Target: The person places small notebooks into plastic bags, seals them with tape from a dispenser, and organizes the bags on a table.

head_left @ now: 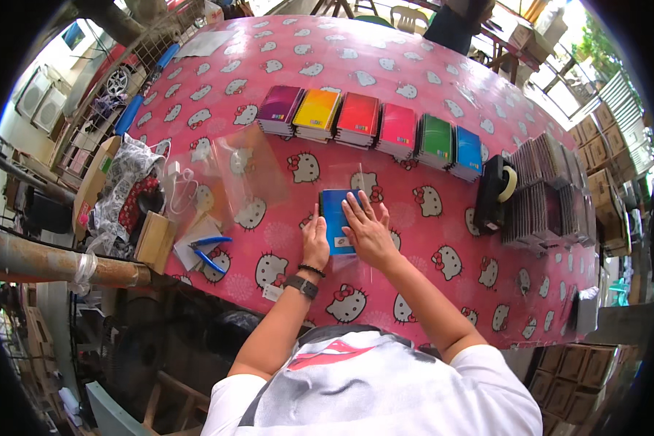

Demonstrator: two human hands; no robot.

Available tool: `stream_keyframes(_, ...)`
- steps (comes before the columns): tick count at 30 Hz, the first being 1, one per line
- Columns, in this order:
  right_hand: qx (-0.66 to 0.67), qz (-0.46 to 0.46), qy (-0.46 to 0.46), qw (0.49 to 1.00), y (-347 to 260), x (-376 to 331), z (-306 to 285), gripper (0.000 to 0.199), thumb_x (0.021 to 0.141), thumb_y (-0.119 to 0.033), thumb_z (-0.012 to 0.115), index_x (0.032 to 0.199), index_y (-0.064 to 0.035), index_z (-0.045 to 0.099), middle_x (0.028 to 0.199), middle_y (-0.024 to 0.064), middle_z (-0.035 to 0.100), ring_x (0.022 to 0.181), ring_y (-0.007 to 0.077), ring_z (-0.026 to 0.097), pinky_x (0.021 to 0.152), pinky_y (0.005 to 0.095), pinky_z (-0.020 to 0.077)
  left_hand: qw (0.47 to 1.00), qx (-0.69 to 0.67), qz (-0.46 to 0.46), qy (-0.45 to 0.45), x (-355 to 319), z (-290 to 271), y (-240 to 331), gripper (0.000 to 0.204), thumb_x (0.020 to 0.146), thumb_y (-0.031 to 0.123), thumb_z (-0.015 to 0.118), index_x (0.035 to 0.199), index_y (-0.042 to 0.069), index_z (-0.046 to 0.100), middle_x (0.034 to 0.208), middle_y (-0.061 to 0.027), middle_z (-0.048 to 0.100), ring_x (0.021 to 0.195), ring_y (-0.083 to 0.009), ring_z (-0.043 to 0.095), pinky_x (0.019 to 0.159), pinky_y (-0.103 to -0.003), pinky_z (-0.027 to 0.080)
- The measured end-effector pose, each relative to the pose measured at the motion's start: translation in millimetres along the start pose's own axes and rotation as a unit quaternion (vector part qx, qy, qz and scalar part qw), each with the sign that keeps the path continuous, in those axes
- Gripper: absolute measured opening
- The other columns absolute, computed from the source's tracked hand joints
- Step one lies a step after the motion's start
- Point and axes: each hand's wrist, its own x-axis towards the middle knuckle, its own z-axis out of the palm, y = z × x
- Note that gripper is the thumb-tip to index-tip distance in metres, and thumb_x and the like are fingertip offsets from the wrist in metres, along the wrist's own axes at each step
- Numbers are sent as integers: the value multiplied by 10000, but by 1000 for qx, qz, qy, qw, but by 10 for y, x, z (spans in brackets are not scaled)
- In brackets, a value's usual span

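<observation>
A small blue notebook (336,206) lies on the table in front of me, with clear plastic film (347,176) showing past its top and bottom ends. My right hand (369,234) rests flat on the cover, its fingers stretched and spread. Along the notebook's left edge stands my left hand (315,243), fingers extended and touching the side; a dark watch and a bead bracelet are on that wrist. Farther off, stacks of notebooks run in a curved row: purple (281,104), yellow (317,110), red (357,115), pink (397,126), green (436,136) and blue (469,149).
A black tape dispenser (493,195) stands right, beside tall piles of wrapped notebooks (541,192). At left lie clear plastic sleeves (251,171), blue-handled pliers (209,251), a white cable (185,185) and a box of crumpled plastic (127,178). Pink patterned sheeting (283,240) covers the table.
</observation>
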Motion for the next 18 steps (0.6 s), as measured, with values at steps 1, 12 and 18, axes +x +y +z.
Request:
stream_keyframes(1, 3, -4, -7, 1000, -10, 5, 12, 508, 923, -284, 427, 1379, -80, 336, 1469, 78, 267, 1376, 217, 189, 1063, 514, 100, 994, 54, 41, 81, -19, 77, -46, 477, 971, 332, 325, 1362, 65, 376, 1176, -225, 511, 1111, -314, 463, 969, -399, 341)
stream_keyframes(12, -4, -6, -51, 999, -11, 54, 10, 521, 950, -298, 317, 1414, -73, 244, 1498, 70, 180, 1387, 197, 143, 1066, 550, 68, 821, 481, 125, 283, -68, -643, -71, 500, 762, 285, 675, 1181, 48, 539, 1212, -171, 488, 1204, -342, 348, 987, -494, 298)
stream_keyframes(18, 3, 11, -68, 998, 7, 49, 14, 533, 946, -307, 327, 1418, -76, 234, 1498, 66, 180, 1388, 195, 137, 1058, 568, 64, 971, 150, -12, 187, -188, -767, 162, 293, 766, 178, 705, 987, 19, 598, 909, -97, 634, 737, -203, 608, 629, -304, 489)
